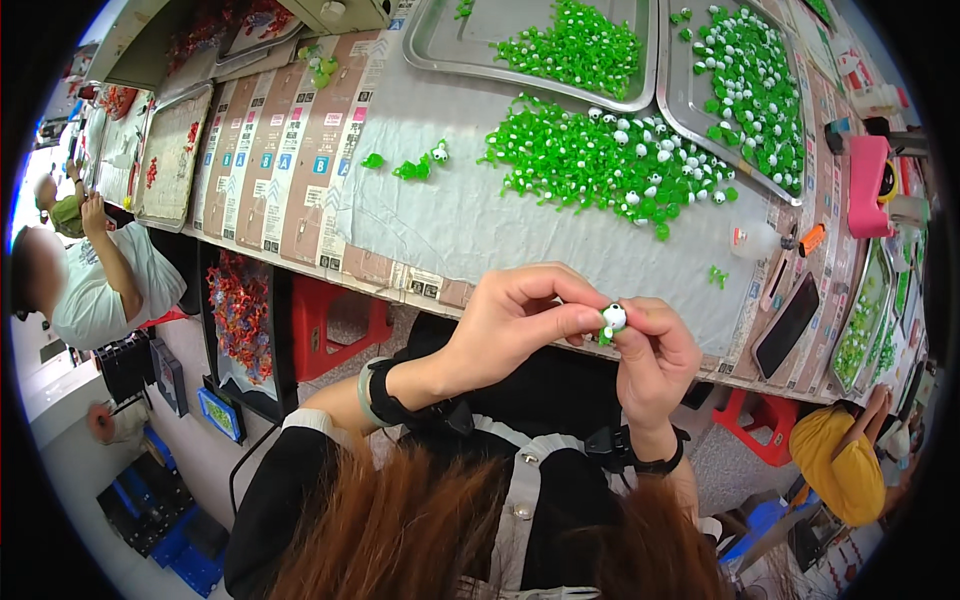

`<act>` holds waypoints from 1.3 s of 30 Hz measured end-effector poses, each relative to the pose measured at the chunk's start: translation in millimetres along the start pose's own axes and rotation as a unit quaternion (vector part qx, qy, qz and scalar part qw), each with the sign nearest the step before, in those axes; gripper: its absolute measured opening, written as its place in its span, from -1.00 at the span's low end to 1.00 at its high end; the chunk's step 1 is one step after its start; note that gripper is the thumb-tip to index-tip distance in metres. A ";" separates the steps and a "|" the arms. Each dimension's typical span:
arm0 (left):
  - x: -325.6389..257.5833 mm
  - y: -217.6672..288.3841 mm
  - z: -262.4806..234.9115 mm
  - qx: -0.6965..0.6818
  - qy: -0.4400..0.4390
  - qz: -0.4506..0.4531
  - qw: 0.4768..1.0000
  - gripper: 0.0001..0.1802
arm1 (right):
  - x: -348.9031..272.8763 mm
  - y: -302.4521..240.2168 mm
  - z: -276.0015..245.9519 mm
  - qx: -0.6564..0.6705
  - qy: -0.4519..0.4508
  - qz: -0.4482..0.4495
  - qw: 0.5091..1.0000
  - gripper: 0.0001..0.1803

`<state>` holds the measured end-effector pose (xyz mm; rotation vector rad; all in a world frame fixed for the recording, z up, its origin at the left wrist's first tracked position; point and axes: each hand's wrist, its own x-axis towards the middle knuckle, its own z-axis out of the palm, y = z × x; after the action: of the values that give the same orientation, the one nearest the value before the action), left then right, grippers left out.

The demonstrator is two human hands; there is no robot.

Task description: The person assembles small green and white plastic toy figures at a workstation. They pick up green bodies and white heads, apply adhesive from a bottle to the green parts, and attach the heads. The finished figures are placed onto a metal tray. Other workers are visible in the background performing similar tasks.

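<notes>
Just above the table's near edge, both my hands meet on one small green-and-white plastic figure [613, 318] with a round white head and dark eye spots. My left hand [525, 318] pinches it from the left between thumb and forefinger. From the right, my right hand [655, 350] pinches the same figure, and the fingertips hide part of its green body. Beyond my hands, a big pile of similar green pieces and white heads [600, 160] is spread over the pale cloth [430, 225]. A few green pieces [412, 170] lie apart to its left.
Metal trays [655, 60] of green parts stand behind the pile. To the right are a clear bottle [757, 240], an orange marker [811, 238], a black phone [787, 325] and a pink holder [868, 187]. Co-workers sit at left [120, 275] and right [838, 463].
</notes>
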<state>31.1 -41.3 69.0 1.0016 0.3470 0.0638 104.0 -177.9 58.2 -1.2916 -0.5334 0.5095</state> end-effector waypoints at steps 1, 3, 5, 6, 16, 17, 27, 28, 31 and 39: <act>0.3 0.2 -0.2 0.004 0.000 -0.001 1.000 -0.91 | -0.3 -0.2 0.1 -0.006 0.001 0.000 1.000 -0.87; -0.1 0.8 -2.0 0.017 0.003 0.000 1.000 -0.91 | -0.4 1.2 1.5 -0.013 -0.001 -0.003 1.000 -0.87; -0.4 1.0 -4.3 0.002 -0.001 -0.040 0.999 -0.90 | -2.3 2.5 1.0 -0.047 0.003 -0.003 0.999 -0.87; 0.2 2.0 -6.8 -0.003 0.000 -0.057 0.998 -0.89 | -1.6 4.1 2.4 -0.061 0.002 -0.005 0.998 -0.86; 9.1 -1.4 -57.6 0.226 0.121 -0.061 0.965 -0.84 | 18.6 11.6 13.2 -0.281 -0.052 -0.037 0.957 -0.65; 13.4 2.5 -67.3 0.368 0.183 0.014 0.912 -0.82 | 17.3 9.2 7.0 -0.273 -0.039 -0.025 0.961 -0.65; 47.9 1.9 -71.4 0.655 0.189 0.165 0.712 -0.81 | 27.6 -1.9 -92.9 -0.281 0.321 -0.061 0.902 -0.54; 47.7 1.0 -70.0 0.664 0.186 0.154 0.708 -0.81 | 34.2 -2.1 -97.1 -0.279 0.323 -0.042 0.903 -0.50; 39.9 9.6 -61.7 0.484 0.177 0.063 0.855 -0.82 | 45.3 16.9 -126.4 -0.295 0.288 -0.031 0.911 -0.44; 3.4 16.0 -40.6 -0.277 0.042 -0.127 0.951 -0.84 | 63.8 12.7 -135.9 -0.208 0.197 0.100 0.953 -0.48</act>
<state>23.2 1.1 61.6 0.3921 0.5007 -0.0303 238.3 -237.6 25.3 -1.8125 -0.1762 0.2966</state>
